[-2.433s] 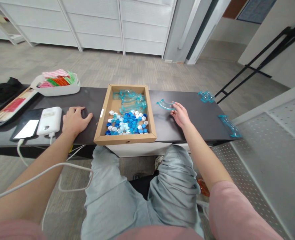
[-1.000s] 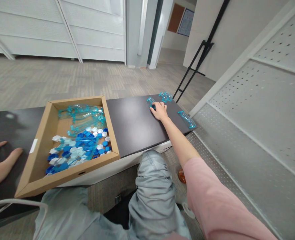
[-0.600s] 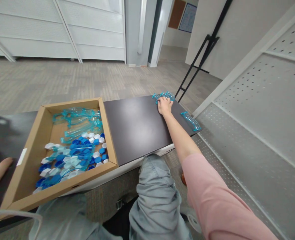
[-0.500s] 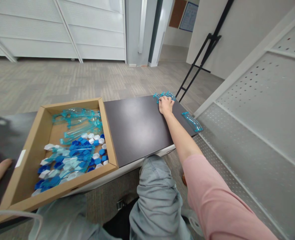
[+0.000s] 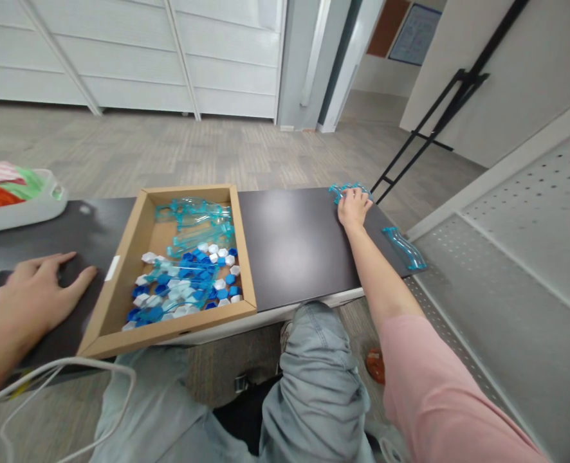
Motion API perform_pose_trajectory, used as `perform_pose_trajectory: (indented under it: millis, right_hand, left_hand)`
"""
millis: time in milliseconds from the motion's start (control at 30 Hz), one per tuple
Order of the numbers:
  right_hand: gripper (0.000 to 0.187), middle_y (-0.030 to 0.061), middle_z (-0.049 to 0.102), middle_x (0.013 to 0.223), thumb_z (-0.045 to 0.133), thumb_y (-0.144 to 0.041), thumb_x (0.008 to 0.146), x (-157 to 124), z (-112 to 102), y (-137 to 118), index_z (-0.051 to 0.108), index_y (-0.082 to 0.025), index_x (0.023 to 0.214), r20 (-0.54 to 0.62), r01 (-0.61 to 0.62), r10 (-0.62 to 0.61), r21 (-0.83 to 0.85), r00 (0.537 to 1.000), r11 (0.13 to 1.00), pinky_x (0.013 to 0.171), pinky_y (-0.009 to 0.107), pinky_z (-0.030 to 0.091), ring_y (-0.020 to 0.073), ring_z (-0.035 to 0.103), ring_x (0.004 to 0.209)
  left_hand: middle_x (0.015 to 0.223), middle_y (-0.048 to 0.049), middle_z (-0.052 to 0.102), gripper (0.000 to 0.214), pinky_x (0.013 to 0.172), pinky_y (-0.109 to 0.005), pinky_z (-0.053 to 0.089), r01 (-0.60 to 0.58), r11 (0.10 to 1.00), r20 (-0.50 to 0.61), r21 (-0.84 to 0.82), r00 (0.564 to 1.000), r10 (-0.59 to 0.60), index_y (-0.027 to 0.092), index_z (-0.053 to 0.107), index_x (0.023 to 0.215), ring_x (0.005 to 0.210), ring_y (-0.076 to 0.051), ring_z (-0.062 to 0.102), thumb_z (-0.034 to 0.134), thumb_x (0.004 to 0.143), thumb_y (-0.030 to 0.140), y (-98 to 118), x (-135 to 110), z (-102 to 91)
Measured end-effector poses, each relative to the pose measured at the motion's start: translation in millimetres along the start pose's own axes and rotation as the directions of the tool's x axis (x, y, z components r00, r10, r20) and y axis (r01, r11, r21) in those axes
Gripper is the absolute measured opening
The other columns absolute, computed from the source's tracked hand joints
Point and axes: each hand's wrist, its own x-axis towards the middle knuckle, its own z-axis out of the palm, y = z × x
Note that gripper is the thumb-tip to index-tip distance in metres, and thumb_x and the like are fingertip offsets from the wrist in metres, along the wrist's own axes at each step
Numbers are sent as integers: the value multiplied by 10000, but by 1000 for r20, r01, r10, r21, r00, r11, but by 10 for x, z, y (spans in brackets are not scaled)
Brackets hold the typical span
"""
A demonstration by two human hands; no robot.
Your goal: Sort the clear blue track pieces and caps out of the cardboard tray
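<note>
A cardboard box (image 5: 245, 257) on the dark surface (image 5: 294, 257) holds clear blue curved pieces (image 5: 201, 239) at its far end and blue and white hexagon tiles (image 5: 220, 283) at its near end. A white basket (image 5: 34, 211) holds pink, orange and green items. The left hand (image 5: 41, 296) is spread beside the box. The right hand (image 5: 355, 204) covers part of a clear blue cluster (image 5: 334, 191); whether it pinches one, I cannot tell.

An office-like room: grey carpet (image 5: 169, 148) underfoot, tall white panels (image 5: 130, 54), a framed board (image 5: 415, 34) beyond the door frame (image 5: 352, 67).
</note>
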Motion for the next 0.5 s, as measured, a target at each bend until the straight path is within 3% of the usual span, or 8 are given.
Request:
perform_pose_trajectory:
  millis: [67,167,300,367,433,500]
  right_hand:
    - [461,296,660,1579,478,-200,1100,-17,-15,-1,755,-123,1461,-23,31,-31,9,999,999,1236,621,373,439,515,1452]
    - [402,281,694,1504,563,-253,1044,-107,-34,-53,778,-155,1369,-44,135,-131,88,990,987,1212,637,410,449,551,1418]
    - [367,207,770,1322,597,-357,1036,-391,-71,-492,765,-212,1329,-54,311,-313,361,948,879,1151,613,461,391,651,1199]
    - [374,164,791,1259,626,-427,1066,-570,-106,-917,766,-231,1352,-19,451,-511,498,860,741,1140,579,470,349,679,1105]
    - [377,146,803,1276,667,-491,1097,-730,-149,-1411,791,-253,1363,16,558,-701,592,713,581,1141,556,467,337,691,1114]
    - [414,143,806,1366,733,-554,1096,-846,-182,-1870,814,-278,1395,57,602,-805,634,591,486,1153,560,454,360,673,1212]
  left_hand:
    - [1796,-284,561,1160,1373,-609,475,-18,995,-75,-96,997,11,128,595,1760,1701,-451,521,172,959,854,23,-22,5]
    - [1746,-309,587,1073,1363,-654,472,-55,986,-122,-154,992,37,78,629,1716,1665,-478,550,274,978,772,45,-77,-18]
    - [1728,-287,603,918,1363,-670,464,-59,977,-152,-203,988,28,92,657,1682,1619,-473,574,397,1019,672,65,-120,-15]
    - [1715,-280,607,852,1357,-682,466,-72,972,-170,-222,985,34,91,661,1668,1613,-471,569,454,1036,623,72,-133,-12]
    - [1711,-279,601,826,1359,-669,465,-82,969,-180,-232,983,40,83,655,1669,1616,-468,565,476,1049,598,80,-144,-16]
    - [1710,-277,599,816,1369,-636,461,-76,969,-184,-235,982,33,86,656,1673,1624,-460,563,474,1056,589,85,-151,-18]
